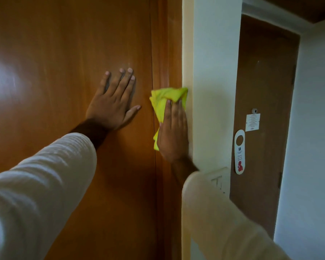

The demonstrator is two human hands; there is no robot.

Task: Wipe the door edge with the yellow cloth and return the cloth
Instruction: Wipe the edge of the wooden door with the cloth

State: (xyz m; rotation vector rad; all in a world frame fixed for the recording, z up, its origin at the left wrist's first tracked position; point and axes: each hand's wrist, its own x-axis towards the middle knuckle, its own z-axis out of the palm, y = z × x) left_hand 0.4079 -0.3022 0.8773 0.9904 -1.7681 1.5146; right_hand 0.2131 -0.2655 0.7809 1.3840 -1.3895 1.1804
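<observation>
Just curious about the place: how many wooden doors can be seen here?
2: the near door under the hands, and the far door at right with a hanger tag.

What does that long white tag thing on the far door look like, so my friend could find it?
Look past the big orange-brown door to the darker door on the right. The door hanger is against its left edge, below a small white paper notice. It alone is tall, rounded, with a round hole on top and a red figure at the bottom.
</observation>
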